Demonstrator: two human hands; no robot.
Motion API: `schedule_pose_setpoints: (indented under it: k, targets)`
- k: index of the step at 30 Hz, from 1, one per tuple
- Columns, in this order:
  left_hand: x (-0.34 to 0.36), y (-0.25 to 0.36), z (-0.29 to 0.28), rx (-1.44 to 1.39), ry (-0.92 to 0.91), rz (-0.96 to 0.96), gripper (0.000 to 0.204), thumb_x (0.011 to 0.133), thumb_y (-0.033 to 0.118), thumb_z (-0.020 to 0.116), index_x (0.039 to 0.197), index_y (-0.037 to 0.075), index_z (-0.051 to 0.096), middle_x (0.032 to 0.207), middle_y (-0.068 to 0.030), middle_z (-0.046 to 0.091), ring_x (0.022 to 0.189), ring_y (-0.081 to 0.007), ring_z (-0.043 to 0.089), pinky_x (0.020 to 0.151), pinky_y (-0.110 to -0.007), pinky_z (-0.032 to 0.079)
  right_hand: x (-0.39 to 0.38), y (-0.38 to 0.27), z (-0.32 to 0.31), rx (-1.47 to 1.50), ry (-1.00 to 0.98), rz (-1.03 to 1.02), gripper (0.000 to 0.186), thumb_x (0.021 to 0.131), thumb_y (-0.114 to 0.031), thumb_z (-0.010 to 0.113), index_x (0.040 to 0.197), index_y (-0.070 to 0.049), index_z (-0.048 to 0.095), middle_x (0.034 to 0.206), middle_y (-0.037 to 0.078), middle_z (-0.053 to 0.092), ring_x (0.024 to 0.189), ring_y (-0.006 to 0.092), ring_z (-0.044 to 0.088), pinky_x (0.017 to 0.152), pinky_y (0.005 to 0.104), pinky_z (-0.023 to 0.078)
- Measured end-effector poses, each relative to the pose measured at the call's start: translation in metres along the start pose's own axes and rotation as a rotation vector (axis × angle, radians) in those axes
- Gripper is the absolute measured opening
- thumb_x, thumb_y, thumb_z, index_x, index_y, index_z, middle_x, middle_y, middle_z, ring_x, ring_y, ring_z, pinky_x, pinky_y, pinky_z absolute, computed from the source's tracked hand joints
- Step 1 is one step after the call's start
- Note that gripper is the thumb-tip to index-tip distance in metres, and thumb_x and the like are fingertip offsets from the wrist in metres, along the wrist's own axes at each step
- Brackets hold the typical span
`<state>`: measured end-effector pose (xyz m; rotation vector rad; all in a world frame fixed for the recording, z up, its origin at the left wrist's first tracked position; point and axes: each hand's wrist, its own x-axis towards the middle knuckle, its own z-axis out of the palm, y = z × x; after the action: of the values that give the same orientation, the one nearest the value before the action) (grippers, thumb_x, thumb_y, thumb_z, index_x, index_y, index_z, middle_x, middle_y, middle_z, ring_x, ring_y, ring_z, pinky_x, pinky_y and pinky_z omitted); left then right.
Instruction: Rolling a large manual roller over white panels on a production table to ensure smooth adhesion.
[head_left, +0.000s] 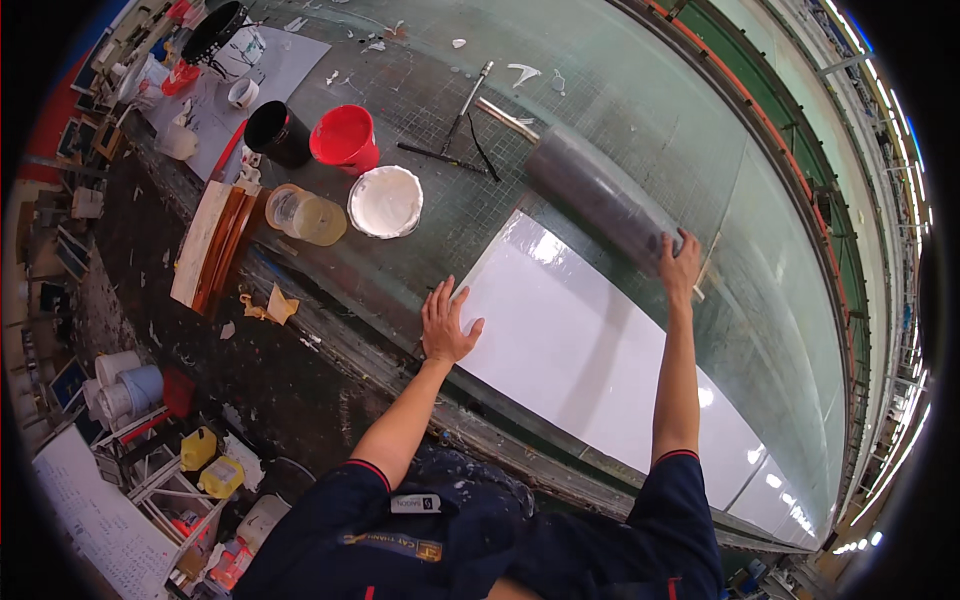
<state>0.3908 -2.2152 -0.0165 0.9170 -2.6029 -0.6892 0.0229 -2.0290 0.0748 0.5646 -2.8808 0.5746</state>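
Table, white sheet, right hand at roll

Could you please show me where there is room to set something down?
The worktop is bare between the white bucket and white sheet, and beyond the grey roll. Around the red bucket, black bucket and clear tub it is crowded.

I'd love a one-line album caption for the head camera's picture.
Left hand at the edge of a white sheet, right hand at the end of a grey roll.
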Motion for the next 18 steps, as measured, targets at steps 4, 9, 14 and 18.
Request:
schedule_pose_setpoints:
  k: [4,9,14,18]
  targets:
    - [0.003,-0.001,-0.005,-0.115,-0.005,0.023,0.050,0.079,0.040,0.055,0.119,0.011,0.049,0.136,-0.0114,0.035,0.124,-0.0290,0.032,0.102,-0.044,0.023,-0.032,-0.003,0.009,-0.111,-0.142,-0.075,0.060,0.078,-0.052,0.055,0.123,-0.014,0.047,0.122,0.012,0.048,0.116,0.0295,0.043,0.097,0.0434,0.030]
    - [0.030,-0.017,-0.025,-0.505,0.021,-0.114,0.032,0.085,0.027,0.055,0.109,0.006,0.055,0.122,-0.0157,0.048,0.108,-0.0316,0.048,0.094,-0.039,0.035,-0.095,-0.050,-0.020,-0.227,-0.112,-0.119,0.063,0.067,-0.053,0.065,0.116,-0.017,0.053,0.112,0.007,0.050,0.105,0.0271,0.046,0.093,0.0414,0.029]
    - [0.120,-0.002,0.002,-1.127,0.181,-0.419,0.040,0.088,0.034,0.051,0.106,-0.003,0.052,0.112,-0.0160,0.053,0.104,-0.0261,0.052,0.087,-0.036,0.039,-0.136,-0.064,-0.034,-0.261,-0.025,-0.145,0.058,0.062,-0.043,0.074,0.108,-0.013,0.055,0.103,0.007,0.049,0.098,0.0267,0.046,0.087,0.0404,0.032]
    - [0.202,-0.054,0.019,-1.232,0.000,-0.579,0.034,0.090,0.034,0.046,0.093,0.001,0.054,0.093,-0.0117,0.059,0.086,-0.0180,0.057,0.076,-0.031,0.045,-0.155,-0.066,-0.031,-0.030,-0.007,-0.045,0.048,0.066,-0.041,0.073,0.101,-0.011,0.057,0.102,0.008,0.050,0.097,0.0270,0.048,0.084,0.0411,0.035]
